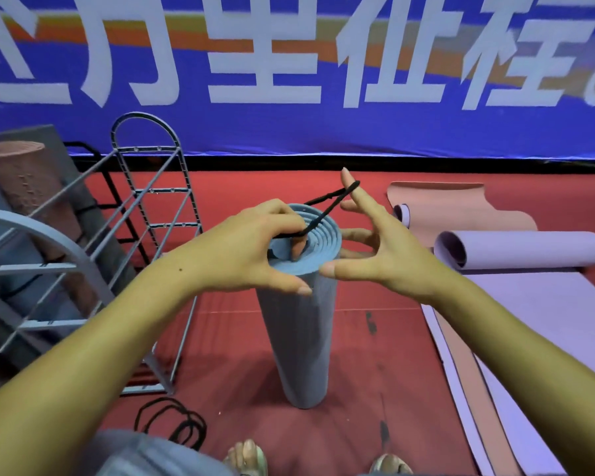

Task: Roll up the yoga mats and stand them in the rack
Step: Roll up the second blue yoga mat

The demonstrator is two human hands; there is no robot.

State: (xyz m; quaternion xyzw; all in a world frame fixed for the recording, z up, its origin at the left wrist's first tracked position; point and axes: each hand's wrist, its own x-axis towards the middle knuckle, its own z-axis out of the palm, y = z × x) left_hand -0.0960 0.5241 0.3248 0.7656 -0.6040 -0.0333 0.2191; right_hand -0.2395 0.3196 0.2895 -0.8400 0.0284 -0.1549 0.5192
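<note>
Foam, rolled tight into a blue-grey yoga mat (298,338), stands on end on the red floor (227,338), just in front of the person's feet and beside the grey wire rack (158,214) at the left. Its top face shows a neat spiral of layers, so the roll looks light and springy, soft under the fingers yet stiff enough as a column to stand alone; left unbound it would likely loosen and spread. A black elastic band (327,209) is stretched over that top end. The left hand (255,249) grips the band's near end, its fingers curled down against the spiral and its thumb reaching round the rim. The right hand (375,245) has its fingers spread and straight, with the band's far loop hooked over the raised forefinger and drawn taut. The band must be pulled wide enough to clear the rim and then eased down the side, where the textured skin should give it friction. For lifting, the sound hold is round the middle of the roll with the whole hand, since pinching the edge of the spiral would telescope the layers. More black bands (172,424) lie on the floor near the rack's foot. Rolled mats, one pinkish (28,187), lean in the rack, though how many is hard to make out. To the right a lilac mat (529,249) lies half unrolled over a pink one (461,204)
</note>
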